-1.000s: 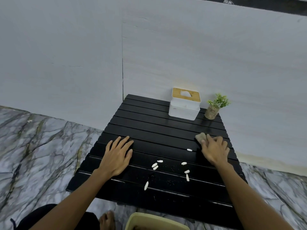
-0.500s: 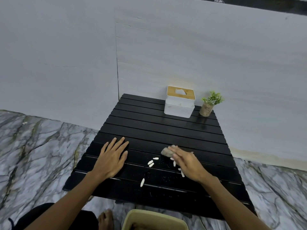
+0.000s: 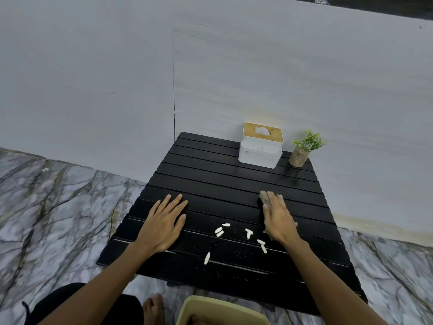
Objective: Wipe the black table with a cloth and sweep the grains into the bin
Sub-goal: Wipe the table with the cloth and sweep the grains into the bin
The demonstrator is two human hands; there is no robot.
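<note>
On the black slatted table I log my left hand at 9 o'clock, palm down with fingers spread flat on the slats, and my right hand at 3 o'clock, laid flat over a grey-brown cloth whose end shows past the fingertips. Between the hands and toward 6 o'clock lie white grains, scattered loose on the near slats, with the beige bin on the marble floor just beyond the table's near edge. At 12 to 1 o'clock stand a white tissue box with a wooden lid and, beside it at the far right corner, a small potted plant.
</note>
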